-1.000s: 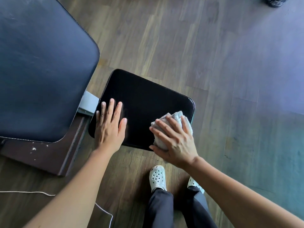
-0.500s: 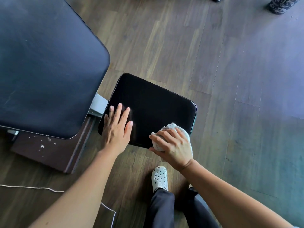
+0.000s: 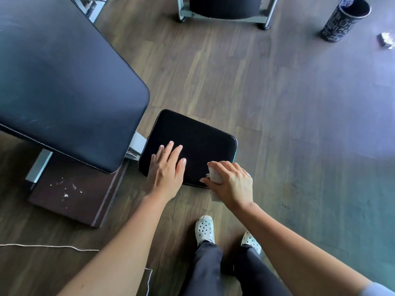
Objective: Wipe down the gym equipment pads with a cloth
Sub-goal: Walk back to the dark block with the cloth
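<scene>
A small black seat pad [image 3: 198, 137] sits low over the wooden floor in the middle of the view. My left hand [image 3: 165, 167] lies flat on its near left part, fingers spread. My right hand [image 3: 232, 182] is closed around a bunched white cloth [image 3: 214, 175] at the pad's near right corner, with the cloth pressed on the pad's front edge. A large dark back pad [image 3: 64, 82] fills the left side, joined to the seat pad by a grey metal bracket [image 3: 136, 145].
A dark brown base plate [image 3: 70, 193] with white specks lies under the large pad. Another bench frame [image 3: 224, 9] stands at the top. A patterned cylinder [image 3: 344, 20] and a small white object [image 3: 385, 40] are at the top right. A white cord [image 3: 53, 246] crosses the floor at left.
My right hand has drawn the cloth down from the pad's middle right to its near right corner. My left hand has stayed flat on the pad. The view has pulled back.
</scene>
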